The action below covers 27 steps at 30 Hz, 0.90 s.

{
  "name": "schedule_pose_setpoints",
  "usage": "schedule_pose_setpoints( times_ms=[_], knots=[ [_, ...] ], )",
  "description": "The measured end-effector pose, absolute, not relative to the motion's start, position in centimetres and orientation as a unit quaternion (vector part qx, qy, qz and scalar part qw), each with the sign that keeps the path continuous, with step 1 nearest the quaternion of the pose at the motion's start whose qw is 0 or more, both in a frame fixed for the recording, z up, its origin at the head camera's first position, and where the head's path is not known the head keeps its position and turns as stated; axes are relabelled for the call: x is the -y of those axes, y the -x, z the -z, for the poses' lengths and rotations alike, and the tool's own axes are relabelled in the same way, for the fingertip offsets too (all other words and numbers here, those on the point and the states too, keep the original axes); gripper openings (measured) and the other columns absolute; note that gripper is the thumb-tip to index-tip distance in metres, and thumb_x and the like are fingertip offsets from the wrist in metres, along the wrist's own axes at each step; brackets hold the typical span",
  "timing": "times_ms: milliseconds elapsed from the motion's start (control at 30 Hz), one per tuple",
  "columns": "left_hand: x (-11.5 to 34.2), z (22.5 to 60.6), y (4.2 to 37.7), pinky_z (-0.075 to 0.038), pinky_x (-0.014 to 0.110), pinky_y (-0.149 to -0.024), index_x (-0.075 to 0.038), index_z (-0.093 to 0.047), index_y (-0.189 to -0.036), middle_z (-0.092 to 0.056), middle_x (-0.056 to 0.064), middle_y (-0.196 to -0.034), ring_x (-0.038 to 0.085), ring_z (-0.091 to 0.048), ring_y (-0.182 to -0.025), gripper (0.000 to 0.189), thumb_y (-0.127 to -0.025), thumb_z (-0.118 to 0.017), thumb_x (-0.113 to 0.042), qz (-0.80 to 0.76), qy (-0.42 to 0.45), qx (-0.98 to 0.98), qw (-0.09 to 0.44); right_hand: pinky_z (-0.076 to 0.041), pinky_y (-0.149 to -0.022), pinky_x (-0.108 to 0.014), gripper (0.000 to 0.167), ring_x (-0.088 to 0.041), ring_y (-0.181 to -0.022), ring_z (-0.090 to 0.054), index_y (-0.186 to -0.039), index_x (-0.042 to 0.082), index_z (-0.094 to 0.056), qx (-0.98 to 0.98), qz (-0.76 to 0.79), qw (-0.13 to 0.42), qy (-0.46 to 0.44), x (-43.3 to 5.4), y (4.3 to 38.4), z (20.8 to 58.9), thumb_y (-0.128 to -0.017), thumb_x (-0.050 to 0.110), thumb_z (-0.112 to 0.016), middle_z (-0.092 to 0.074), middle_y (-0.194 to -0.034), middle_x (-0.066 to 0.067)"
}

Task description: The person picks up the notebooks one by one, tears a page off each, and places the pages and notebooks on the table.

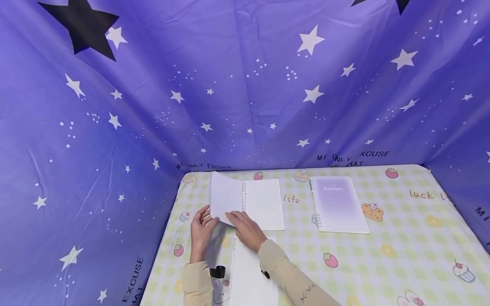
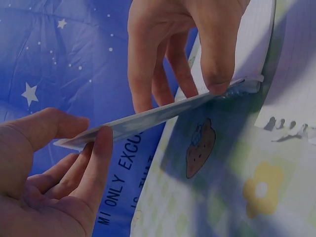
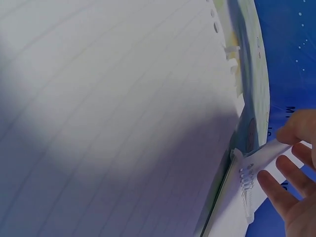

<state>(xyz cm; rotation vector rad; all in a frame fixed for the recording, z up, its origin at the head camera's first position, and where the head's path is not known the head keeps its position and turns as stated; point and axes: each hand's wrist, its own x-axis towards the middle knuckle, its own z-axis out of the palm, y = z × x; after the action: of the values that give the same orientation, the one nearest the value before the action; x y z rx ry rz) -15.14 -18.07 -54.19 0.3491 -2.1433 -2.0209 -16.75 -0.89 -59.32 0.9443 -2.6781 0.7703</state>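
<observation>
A spiral notebook point(image 1: 264, 204) lies open on the table, its right page ruled. My left hand point(image 1: 203, 231) pinches the lower outer corner of its left side, lifted off the cloth; the left wrist view shows this lifted side point(image 2: 140, 121) edge-on between thumb and fingers. My right hand point(image 1: 249, 229) reaches across from the right, its extended fingers point(image 1: 233, 216) touching the left page beside the rings. Below the notebook lies a white ruled sheet point(image 1: 252, 272) with a ragged, punched left edge, partly hidden under the right forearm. Metal-like rings point(image 3: 247, 180) show in the right wrist view.
A purple-and-white spiral notebook point(image 1: 340, 208) marked "freedom" lies closed on the right. Checked green cloth point(image 1: 386, 229) with cartoon prints covers the table. Purple star-patterned fabric point(image 1: 249, 106) hangs behind the table and along both sides.
</observation>
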Motion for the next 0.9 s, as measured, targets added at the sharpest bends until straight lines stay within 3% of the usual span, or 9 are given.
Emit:
schedule_pose_setpoints(
  times_ms=[100,233,567,900],
  knots=[
    [17.8,54.1,15.2,-0.054,0.014,-0.079,0.011,-0.049,-0.136,-0.057,0.031,-0.127,0.029,-0.065,-0.105,0.057,-0.083,-0.068,0.011,0.683,-0.097,0.719,0.082,-0.047,-0.106,-0.031,0.06,-0.022,-0.126,-0.054,-0.145,0.009,-0.049,0.903,-0.267,0.111,-0.317,0.9,16.7,59.1,-0.088,-0.002,-0.062,-0.057,-0.136,-0.006],
    [17.3,54.2,15.0,-0.054,0.014,-0.08,0.011,-0.05,-0.136,-0.057,0.032,-0.127,0.025,-0.066,-0.104,0.055,-0.084,-0.068,0.01,0.679,-0.077,0.726,0.077,-0.048,-0.105,-0.033,0.062,-0.023,-0.128,-0.052,-0.147,0.01,-0.048,0.897,-0.299,0.109,-0.306,1.0,16.7,58.7,-0.088,-0.003,-0.062,-0.055,-0.139,-0.007],
    [16.1,54.4,15.0,-0.053,0.014,-0.087,0.012,-0.049,-0.136,-0.057,0.031,-0.128,0.038,-0.063,-0.112,0.053,-0.087,-0.067,0.008,0.679,-0.051,0.73,0.065,-0.048,-0.105,-0.033,0.066,-0.022,-0.131,-0.049,-0.149,0.011,-0.044,0.887,-0.34,0.118,-0.289,1.2,16.5,57.9,-0.087,-0.005,-0.06,-0.052,-0.143,-0.007],
    [14.9,54.7,14.9,-0.057,0.022,-0.087,0.011,-0.054,-0.133,-0.06,0.029,-0.127,0.02,-0.066,-0.107,0.045,-0.092,-0.068,-0.001,0.707,-0.043,0.704,0.044,-0.045,-0.109,-0.036,0.068,-0.025,-0.132,-0.05,-0.151,0.007,-0.04,0.87,-0.391,0.122,-0.274,1.1,16.1,57.1,-0.087,-0.008,-0.059,-0.05,-0.142,-0.011]
  ],
)
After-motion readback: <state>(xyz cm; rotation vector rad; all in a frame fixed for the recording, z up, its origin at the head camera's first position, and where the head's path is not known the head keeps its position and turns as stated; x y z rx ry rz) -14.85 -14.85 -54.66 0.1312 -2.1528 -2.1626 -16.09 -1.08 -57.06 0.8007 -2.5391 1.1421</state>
